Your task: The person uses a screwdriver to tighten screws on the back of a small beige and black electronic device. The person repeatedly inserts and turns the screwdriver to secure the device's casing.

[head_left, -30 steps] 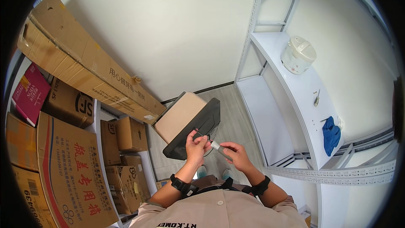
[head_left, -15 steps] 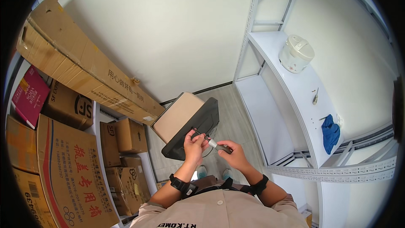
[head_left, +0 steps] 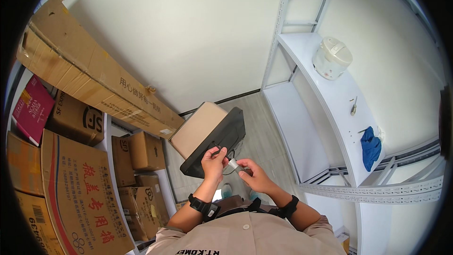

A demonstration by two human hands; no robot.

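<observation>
My right hand is closed around a handled tool with a silver collar and dark grip, like a screwdriver. Its front end points toward my left hand, whose fingers are pinched together near that end. What they pinch is too small to make out. Just beyond both hands stands a tilted piece of equipment with a black flat panel and a tan face. A thin dark cord loops beside the tool, partly hidden by my hands.
Cardboard boxes fill the left shelves, with a long carton across the top. On the right, a white shelf bears a white rice cooker, a small screwdriver, tiny loose parts and a blue cloth.
My right hand has shifted slightly left and its fingers have moved up onto the tool's silver collar. My left hand has moved a little left, its fingers still pinched.
</observation>
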